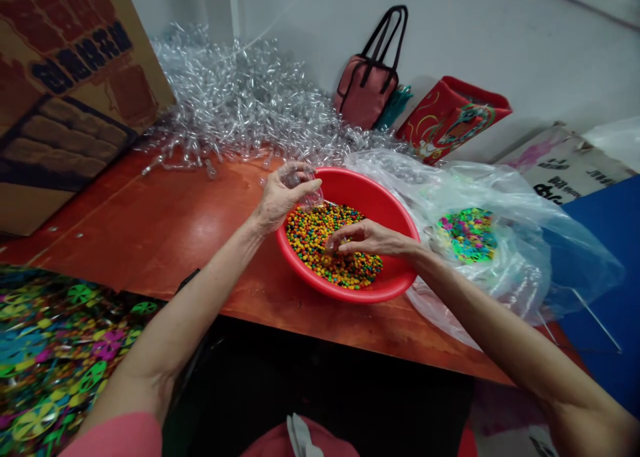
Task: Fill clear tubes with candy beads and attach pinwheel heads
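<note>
A red plastic basin (395, 210) stands on the table, partly filled with small multicoloured beads (310, 237), mostly yellow and orange. At its left rim my left hand (283, 193) is closed around several clear plastic tubes (313, 197). My right hand (367, 238) reaches over the right side of the basin, its fingers curled round a clear plastic tube (334, 245) low among the beads. The lower end of that tube is hard to make out. Behind the basin lies a big heap of similar clear plastic tubes (240, 97).
A large cardboard box (85, 103) stands at the left on the red-brown table (195, 223). Colourful plastic pinwheel pieces (60, 357) fill the lower left. On the right are a clear plastic bag (520, 270) with colourful pieces, a pink handbag (367, 90) and a red gift bag (450, 120).
</note>
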A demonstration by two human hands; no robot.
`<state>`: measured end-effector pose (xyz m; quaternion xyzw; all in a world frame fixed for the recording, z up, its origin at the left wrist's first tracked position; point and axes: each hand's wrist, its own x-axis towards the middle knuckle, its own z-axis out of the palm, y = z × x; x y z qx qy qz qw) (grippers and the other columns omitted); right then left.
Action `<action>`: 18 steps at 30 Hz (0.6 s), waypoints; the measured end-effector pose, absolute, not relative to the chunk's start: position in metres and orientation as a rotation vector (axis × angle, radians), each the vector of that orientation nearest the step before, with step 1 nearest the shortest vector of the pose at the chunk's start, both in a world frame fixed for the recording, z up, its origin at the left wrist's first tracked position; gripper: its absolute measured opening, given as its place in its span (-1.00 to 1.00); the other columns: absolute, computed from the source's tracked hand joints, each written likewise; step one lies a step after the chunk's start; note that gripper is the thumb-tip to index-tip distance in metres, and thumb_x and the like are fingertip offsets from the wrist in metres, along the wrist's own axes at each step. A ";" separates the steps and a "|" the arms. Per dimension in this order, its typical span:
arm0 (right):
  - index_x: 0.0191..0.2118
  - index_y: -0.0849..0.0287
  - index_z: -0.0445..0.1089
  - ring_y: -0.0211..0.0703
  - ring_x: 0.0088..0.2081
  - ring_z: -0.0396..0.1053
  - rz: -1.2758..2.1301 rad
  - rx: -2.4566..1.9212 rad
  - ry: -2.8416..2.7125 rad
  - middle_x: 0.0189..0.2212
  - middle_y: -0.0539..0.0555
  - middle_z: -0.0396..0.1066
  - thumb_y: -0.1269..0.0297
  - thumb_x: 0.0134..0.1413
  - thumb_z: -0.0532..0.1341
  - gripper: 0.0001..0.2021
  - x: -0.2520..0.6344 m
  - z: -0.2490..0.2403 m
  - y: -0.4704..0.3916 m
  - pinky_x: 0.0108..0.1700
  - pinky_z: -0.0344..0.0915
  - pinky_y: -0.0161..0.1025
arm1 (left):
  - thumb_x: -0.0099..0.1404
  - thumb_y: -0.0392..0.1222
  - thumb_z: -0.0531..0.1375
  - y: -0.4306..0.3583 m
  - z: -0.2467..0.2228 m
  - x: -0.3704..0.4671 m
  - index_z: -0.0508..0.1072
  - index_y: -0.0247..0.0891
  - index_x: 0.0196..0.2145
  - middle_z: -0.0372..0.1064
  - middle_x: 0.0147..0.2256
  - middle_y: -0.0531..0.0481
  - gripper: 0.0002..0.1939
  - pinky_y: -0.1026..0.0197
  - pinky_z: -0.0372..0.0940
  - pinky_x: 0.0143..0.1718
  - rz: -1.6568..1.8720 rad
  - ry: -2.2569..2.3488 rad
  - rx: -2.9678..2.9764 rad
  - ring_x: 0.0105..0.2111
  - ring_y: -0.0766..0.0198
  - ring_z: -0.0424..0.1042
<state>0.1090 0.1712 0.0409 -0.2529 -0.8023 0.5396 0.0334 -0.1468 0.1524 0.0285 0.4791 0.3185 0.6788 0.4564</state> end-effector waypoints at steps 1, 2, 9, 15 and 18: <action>0.03 0.14 0.61 -0.08 0.01 0.55 1.640 -0.780 -2.505 0.00 0.11 0.64 0.01 0.29 0.36 -0.65 0.108 0.040 0.172 0.10 0.42 -0.11 | 0.03 -0.09 0.53 0.152 0.028 -0.147 0.54 -0.16 -0.25 0.47 -0.40 0.09 -0.64 0.20 0.51 -0.33 1.675 0.792 1.185 -0.46 0.35 0.44; 0.06 0.14 0.61 -0.06 0.02 0.55 1.604 -0.786 -2.549 0.02 0.11 0.64 0.01 0.30 0.34 -0.63 0.108 0.040 0.173 0.11 0.42 -0.10 | 0.03 -0.09 0.53 0.152 0.028 -0.147 0.54 -0.15 -0.26 0.47 -0.40 0.09 -0.65 0.21 0.51 -0.33 1.679 0.795 1.188 -0.46 0.35 0.44; 0.02 0.15 0.56 -0.07 -0.22 0.53 0.642 -1.053 -2.980 -0.19 0.14 0.64 0.33 0.27 0.33 -0.77 0.120 0.028 0.173 -0.17 0.36 -0.21 | 0.03 -0.10 0.52 0.152 0.025 -0.151 0.52 -0.15 -0.24 0.48 -0.39 0.09 -0.63 0.19 0.53 -0.29 1.680 0.788 1.179 -0.43 0.34 0.47; -0.31 0.15 0.48 -0.17 -0.37 0.39 0.505 -0.803 -3.243 -0.39 0.07 0.51 0.58 0.31 0.10 -0.73 0.092 0.016 0.134 -0.30 0.24 -0.25 | -0.01 -0.12 0.54 0.156 0.025 -0.149 0.54 -0.14 -0.24 0.51 -0.40 0.09 -0.61 0.16 0.56 -0.29 1.690 0.757 1.159 -0.43 0.30 0.51; -0.35 0.16 0.45 -0.17 -0.31 0.40 0.807 -0.611 -3.200 -0.35 0.03 0.51 0.66 0.11 0.18 -0.76 0.077 0.020 0.129 -0.23 0.30 -0.25 | -0.01 -0.14 0.54 0.159 0.027 -0.147 0.53 -0.14 -0.25 0.51 -0.40 0.10 -0.62 0.14 0.57 -0.28 1.666 0.737 1.153 -0.44 0.29 0.52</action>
